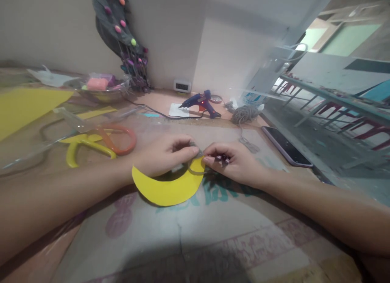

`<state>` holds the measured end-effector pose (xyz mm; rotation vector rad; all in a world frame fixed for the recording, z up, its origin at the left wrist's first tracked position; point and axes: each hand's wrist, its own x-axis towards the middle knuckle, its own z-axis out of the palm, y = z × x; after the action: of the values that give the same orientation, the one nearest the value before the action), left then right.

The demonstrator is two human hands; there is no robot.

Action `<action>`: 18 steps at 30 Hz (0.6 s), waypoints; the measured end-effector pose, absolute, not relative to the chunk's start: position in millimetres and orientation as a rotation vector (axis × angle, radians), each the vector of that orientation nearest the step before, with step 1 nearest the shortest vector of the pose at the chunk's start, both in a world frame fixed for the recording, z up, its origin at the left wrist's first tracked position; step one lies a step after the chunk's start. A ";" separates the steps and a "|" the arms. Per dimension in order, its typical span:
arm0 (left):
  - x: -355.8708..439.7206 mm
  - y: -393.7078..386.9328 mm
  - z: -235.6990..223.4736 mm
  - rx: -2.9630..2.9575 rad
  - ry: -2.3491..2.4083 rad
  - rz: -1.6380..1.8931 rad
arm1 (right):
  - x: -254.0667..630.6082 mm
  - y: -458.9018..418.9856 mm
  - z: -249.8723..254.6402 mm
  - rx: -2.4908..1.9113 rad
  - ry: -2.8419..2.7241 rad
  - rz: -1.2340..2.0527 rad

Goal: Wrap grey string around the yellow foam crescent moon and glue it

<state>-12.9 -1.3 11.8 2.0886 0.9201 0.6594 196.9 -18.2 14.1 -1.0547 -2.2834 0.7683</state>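
A yellow paper crescent (170, 192) lies between my hands, its right tip up at my fingers. Grey yarn (197, 172) loops around that tip. The thumb and forefinger of my left hand (170, 153) are closed on the yarn at the tip. My right hand (236, 160) pinches the crescent's tip from the right. Small dark, shiny pieces (223, 158) show within the curl of its fingers; their kind is unclear. A ball of grey yarn (244, 114) sits behind my right hand, with a strand trailing forward.
A blue glue gun (199, 102) with a lit red light rests behind my hands. Orange-handled scissors (123, 140) and a yellow handle (72, 155) lie left. A phone (286, 145) lies right. A bowl (103, 94), small clock (182, 86) and grey pom-pom decoration (111, 21) stand at the back.
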 end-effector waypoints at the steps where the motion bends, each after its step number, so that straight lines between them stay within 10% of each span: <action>1: -13.0 -0.9 11.9 2.079 0.913 0.664 | 197.4 -18.1 14.0 -1.054 -2.283 0.755; 18: -10.7 -5.2 11.3 2.183 0.891 0.581 | 198.3 -16.7 12.7 -0.993 -2.333 0.749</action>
<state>-10.7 -5.2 11.3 2.1834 0.8913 0.5809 198.3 -16.7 12.7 -0.9930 -2.3333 0.7493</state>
